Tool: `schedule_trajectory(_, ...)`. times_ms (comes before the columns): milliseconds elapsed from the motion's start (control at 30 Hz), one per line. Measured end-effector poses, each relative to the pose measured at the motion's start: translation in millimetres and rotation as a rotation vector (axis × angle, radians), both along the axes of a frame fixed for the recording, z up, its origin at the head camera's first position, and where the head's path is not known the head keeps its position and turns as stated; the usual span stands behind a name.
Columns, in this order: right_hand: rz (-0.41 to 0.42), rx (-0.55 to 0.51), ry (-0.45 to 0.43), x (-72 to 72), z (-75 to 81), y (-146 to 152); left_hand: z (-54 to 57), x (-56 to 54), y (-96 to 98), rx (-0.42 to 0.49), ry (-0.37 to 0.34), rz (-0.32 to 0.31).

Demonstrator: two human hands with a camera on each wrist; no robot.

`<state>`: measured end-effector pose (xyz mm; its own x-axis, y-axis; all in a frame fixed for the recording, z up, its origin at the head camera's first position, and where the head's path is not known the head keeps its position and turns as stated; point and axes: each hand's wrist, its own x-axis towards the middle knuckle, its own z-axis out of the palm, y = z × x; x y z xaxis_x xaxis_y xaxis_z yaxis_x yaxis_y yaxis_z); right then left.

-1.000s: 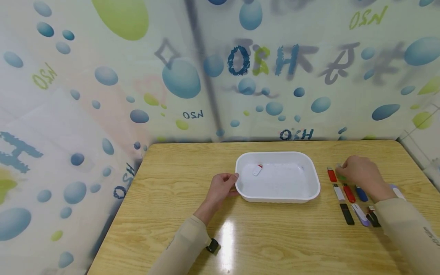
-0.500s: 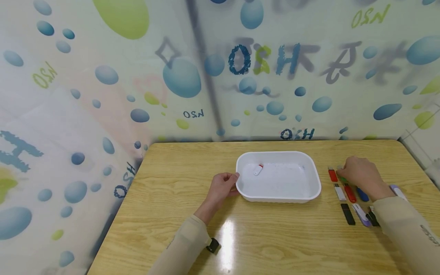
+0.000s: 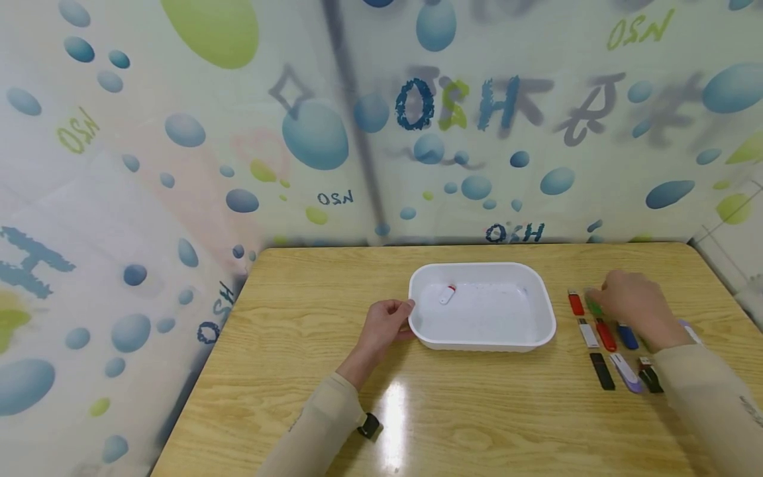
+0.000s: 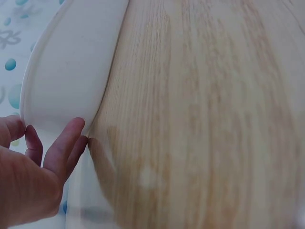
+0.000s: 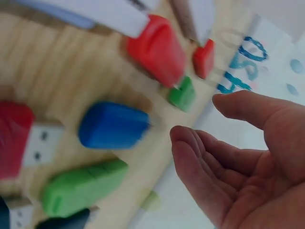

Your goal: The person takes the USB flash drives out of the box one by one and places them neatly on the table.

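Note:
My left hand (image 3: pixel 384 324) pinches the left rim of a white plastic tray (image 3: pixel 483 345), other fingers touching its outer wall. A white USB stick (image 3: pixel 446 295) with a red end lies inside. To the tray's right, my right hand (image 3: pixel 633 299) hovers over rows of USB sticks. In the right wrist view, thumb and fingers are apart with nothing between them. Nearest is a green USB stick (image 3: pixel 593 305), beside a red USB stick (image 3: pixel 575 303). Closer to me lie another red stick (image 3: pixel 605 336), a white-grey one (image 3: pixel 587 334) and a blue one (image 3: pixel 627 336).
A black USB stick (image 3: pixel 602 371), a white-and-purple one (image 3: pixel 625 372) and a black one with its plug showing (image 3: pixel 650 375) form the front row. My right forearm covers part of the table's right side. A patterned curtain (image 3: pixel 453 185) hangs behind the wooden table (image 3: pixel 310 291).
My right hand has let go of the green USB stick, which lies in the back row, and has shifted slightly right. My left hand stays at the tray.

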<state>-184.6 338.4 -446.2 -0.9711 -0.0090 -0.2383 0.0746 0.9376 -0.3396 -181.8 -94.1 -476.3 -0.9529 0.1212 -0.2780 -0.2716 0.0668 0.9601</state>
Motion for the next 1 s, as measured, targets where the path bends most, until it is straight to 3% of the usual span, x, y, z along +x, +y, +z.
schedule_trajectory(200,0.041,0.022,0.103,5.2,15.7,1,0.1,0.0,-0.1,-0.017,0.004,-0.005)
schedule_trajectory(433,0.033,0.036,0.163,4.7,37.3,-11,-1.8,-0.7,-0.4,-0.027,0.006,-0.005)
schedule_trajectory(633,0.062,0.025,0.21,7.7,51.0,-37,1.3,0.2,-0.6,-0.025,-0.008,-0.005)
schedule_trajectory(1000,0.096,0.027,0.205,1.0,69.2,-94,-0.9,-1.2,-0.9,-0.029,-0.005,-0.007)
